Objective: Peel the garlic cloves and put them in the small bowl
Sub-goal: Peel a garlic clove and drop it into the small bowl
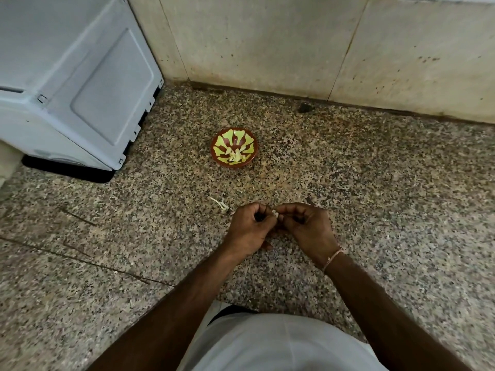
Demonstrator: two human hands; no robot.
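A small brown bowl (216,156) with a yellow-green pattern stands on the speckled granite counter (375,199). Several pale peeled garlic cloves (235,156) lie in its bottom. In front of the bowl, my left hand (250,228) and my right hand (308,228) meet just above the counter. Both pinch one small white garlic clove (275,213) between their fingertips; most of it is hidden by the fingers. A scrap of white garlic skin (221,204) lies on the counter just left of my left hand.
A large grey-white appliance (75,84) fills the back left corner of the counter. A stained stone wall (294,44) runs along the back. A small dark lump (304,107) sits at the foot of the wall. My white clothing (281,344) shows at the bottom edge.
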